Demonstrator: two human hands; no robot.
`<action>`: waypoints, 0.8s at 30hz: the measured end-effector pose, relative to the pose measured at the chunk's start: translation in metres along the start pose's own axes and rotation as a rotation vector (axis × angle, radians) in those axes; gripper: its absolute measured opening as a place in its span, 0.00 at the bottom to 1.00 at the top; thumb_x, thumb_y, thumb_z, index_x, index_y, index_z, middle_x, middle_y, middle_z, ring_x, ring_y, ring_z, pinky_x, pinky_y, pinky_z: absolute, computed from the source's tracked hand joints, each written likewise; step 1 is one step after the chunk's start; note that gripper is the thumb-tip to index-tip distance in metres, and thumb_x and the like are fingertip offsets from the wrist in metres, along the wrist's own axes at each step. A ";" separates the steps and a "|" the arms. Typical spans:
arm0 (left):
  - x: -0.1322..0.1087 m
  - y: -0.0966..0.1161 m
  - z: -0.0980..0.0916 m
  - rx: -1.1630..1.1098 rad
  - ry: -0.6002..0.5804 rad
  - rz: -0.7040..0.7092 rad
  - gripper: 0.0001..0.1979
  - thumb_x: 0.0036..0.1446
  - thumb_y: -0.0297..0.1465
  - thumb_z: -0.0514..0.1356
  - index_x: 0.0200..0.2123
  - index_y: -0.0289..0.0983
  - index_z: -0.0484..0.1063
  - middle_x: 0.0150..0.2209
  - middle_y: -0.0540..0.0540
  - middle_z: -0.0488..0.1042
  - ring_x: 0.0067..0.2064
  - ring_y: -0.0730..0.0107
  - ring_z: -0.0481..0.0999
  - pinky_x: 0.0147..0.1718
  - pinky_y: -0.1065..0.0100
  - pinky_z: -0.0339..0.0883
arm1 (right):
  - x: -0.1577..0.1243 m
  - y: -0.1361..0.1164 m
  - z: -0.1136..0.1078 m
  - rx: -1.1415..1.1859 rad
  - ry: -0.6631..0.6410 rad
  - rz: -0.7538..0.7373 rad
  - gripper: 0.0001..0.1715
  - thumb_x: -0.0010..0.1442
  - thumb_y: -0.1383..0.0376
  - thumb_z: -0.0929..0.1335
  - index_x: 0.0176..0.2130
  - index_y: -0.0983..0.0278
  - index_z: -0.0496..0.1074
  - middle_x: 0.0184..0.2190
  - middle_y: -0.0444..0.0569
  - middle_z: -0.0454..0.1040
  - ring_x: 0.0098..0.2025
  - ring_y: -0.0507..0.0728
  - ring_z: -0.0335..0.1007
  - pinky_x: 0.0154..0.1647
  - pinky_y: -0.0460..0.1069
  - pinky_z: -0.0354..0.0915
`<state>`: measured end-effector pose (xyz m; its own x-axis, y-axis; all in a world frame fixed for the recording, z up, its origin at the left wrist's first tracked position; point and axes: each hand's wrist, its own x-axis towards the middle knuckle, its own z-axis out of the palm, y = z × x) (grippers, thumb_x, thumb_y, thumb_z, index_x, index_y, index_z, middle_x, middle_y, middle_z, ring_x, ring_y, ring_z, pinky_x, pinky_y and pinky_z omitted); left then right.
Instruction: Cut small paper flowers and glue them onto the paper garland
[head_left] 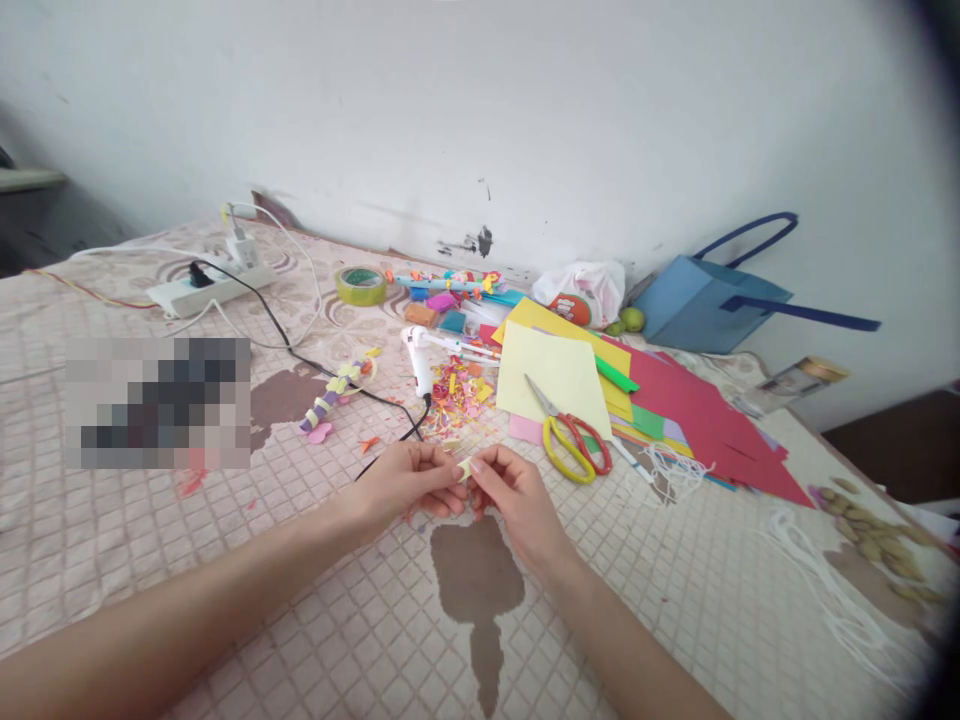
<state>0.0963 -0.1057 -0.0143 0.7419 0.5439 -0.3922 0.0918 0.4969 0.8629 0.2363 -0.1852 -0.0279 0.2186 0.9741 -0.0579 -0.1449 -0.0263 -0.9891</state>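
My left hand point(409, 485) and my right hand point(514, 495) meet over the patterned tablecloth point(315, 600), fingertips pinched together. Between them sits a small pale-yellow paper piece point(466, 467), gripped from both sides. Just beyond the hands lies a heap of coloured paper scraps point(454, 392) beside a white glue gun point(418, 360) with a black cord. Yellow-and-red scissors point(570, 435) rest on a pale-yellow sheet point(551, 375) to the right.
Stacked coloured paper sheets point(697, 415) spread to the right, with a blue bag point(705, 300) and a white plastic bag point(581, 290) by the wall. A tape roll point(361, 285), a power strip point(210, 285), a paper chain point(337, 390) and white string point(675, 465) lie around.
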 end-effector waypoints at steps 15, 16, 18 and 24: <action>-0.002 0.000 0.003 0.078 0.024 0.056 0.14 0.46 0.37 0.65 0.28 0.31 0.69 0.26 0.46 0.78 0.25 0.76 0.75 0.26 0.74 0.68 | 0.000 0.004 0.001 -0.043 0.044 -0.026 0.11 0.57 0.59 0.67 0.28 0.65 0.67 0.19 0.39 0.67 0.17 0.46 0.61 0.16 0.42 0.61; -0.002 0.001 0.003 0.079 0.027 0.057 0.14 0.46 0.37 0.65 0.28 0.31 0.69 0.26 0.46 0.78 0.25 0.75 0.75 0.26 0.74 0.68 | 0.000 0.005 0.001 -0.043 0.045 -0.030 0.11 0.57 0.59 0.67 0.28 0.65 0.67 0.19 0.39 0.67 0.16 0.46 0.61 0.16 0.42 0.61; -0.003 0.001 0.004 0.082 0.030 0.062 0.14 0.45 0.37 0.65 0.28 0.31 0.69 0.26 0.45 0.78 0.25 0.75 0.75 0.26 0.74 0.68 | -0.001 0.005 0.001 -0.046 0.046 -0.038 0.11 0.57 0.59 0.67 0.28 0.65 0.67 0.19 0.39 0.67 0.16 0.46 0.61 0.16 0.42 0.60; -0.001 -0.003 0.002 -0.005 0.008 0.077 0.13 0.45 0.36 0.66 0.28 0.32 0.69 0.26 0.47 0.78 0.25 0.75 0.75 0.26 0.74 0.67 | -0.001 0.001 0.003 0.007 0.047 -0.031 0.15 0.60 0.57 0.64 0.28 0.65 0.67 0.22 0.43 0.68 0.19 0.48 0.63 0.18 0.43 0.63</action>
<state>0.0971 -0.1087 -0.0158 0.7412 0.5862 -0.3270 0.0314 0.4564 0.8892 0.2327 -0.1853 -0.0284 0.2677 0.9629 -0.0339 -0.1445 0.0053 -0.9895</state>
